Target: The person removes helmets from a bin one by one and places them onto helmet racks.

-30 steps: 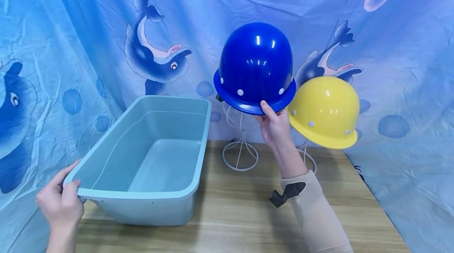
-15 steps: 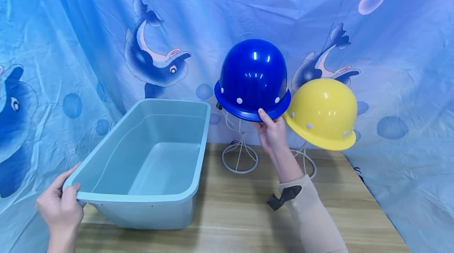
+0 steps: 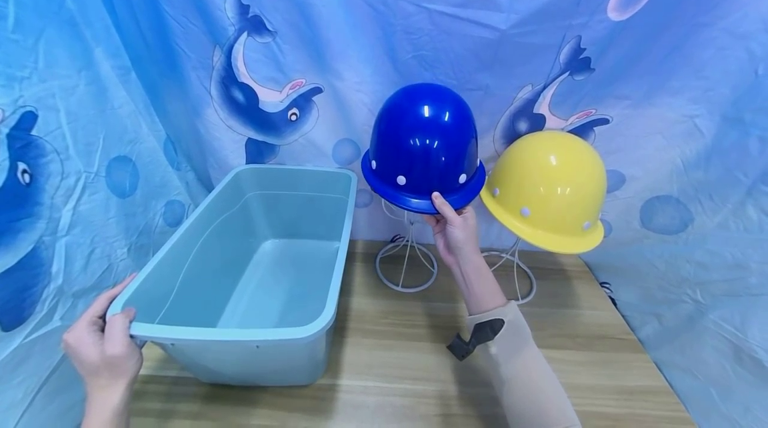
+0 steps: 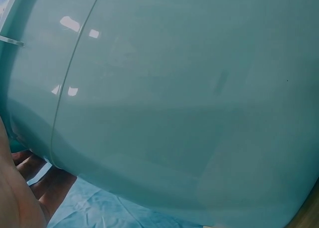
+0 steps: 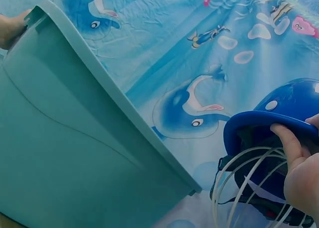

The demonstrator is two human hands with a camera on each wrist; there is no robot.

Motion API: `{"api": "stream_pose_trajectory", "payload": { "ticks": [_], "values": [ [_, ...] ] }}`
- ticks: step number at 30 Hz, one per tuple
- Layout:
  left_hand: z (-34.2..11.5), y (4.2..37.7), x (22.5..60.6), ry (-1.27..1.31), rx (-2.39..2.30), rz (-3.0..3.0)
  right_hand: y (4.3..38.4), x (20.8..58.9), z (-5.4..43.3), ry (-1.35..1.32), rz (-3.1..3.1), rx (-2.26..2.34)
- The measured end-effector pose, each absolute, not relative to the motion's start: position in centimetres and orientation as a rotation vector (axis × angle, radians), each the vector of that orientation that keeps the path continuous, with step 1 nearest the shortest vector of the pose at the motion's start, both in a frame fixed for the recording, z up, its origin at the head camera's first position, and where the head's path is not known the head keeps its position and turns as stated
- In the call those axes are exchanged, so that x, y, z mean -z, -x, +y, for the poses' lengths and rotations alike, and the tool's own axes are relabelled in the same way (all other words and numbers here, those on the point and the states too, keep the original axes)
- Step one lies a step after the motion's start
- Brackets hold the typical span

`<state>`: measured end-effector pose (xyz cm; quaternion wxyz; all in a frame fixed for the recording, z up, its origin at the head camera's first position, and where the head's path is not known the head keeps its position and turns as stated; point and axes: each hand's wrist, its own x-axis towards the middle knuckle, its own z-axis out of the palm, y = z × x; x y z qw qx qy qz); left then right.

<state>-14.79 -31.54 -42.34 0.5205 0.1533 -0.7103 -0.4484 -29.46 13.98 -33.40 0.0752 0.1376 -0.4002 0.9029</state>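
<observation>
My right hand (image 3: 457, 235) pinches the front brim of a blue hard hat (image 3: 423, 141), thumb on top and fingers beneath. The hat is over a white wire stand (image 3: 411, 261), whose upper loops reach up toward its underside in the right wrist view; whether it bears on the wire cannot be told. Straps and buckles hang from inside the hat (image 5: 279, 115). My left hand (image 3: 105, 348) grips the near left corner of a large pale teal plastic tub (image 3: 240, 331), thumb over the rim. In the left wrist view the tub's outer wall (image 4: 174, 88) fills most of the picture.
A yellow hard hat (image 3: 549, 185) sits tilted on another white wire stand (image 3: 519, 288), just right of the blue one. Both stands and the tub are on a wood-grain table (image 3: 396, 361). A blue curtain (image 3: 384, 35) printed with dolphins hangs behind and at both sides.
The blue hard hat has come down toward its wire stand, with my right hand lowering along with it. My left hand keeps its hold on the tub, which stays in place.
</observation>
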Motion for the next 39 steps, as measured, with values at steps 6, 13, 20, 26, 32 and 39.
{"api": "stream_pose_trajectory", "payload": {
  "ticks": [6, 13, 20, 26, 32, 39],
  "values": [
    [-31.4, 14.8, 42.3, -0.385, 1.072, -1.692, 29.6, 34.1, 13.6, -0.387, -1.212, -2.731],
    [-31.3, 14.8, 42.1, -0.390, 1.070, -1.690, 29.9, 34.7, 13.3, -0.345, -1.180, -2.737],
    [-31.3, 14.8, 42.1, -0.391, 1.101, -1.684, 30.0, 35.2, 13.0, -0.334, -1.174, -2.734],
    [-31.3, 14.9, 42.2, -0.388, 1.091, -1.691, 30.1, 35.9, 13.0, -0.300, -1.240, -2.701],
    [-31.2, 15.0, 42.4, -0.355, 1.106, -1.674, 30.1, 36.4, 12.9, -0.273, -1.203, -2.707],
    [-31.3, 15.1, 42.2, -0.397, 1.131, -1.659, 30.2, 37.0, 12.6, -0.273, -1.160, -2.729]
  ]
}}
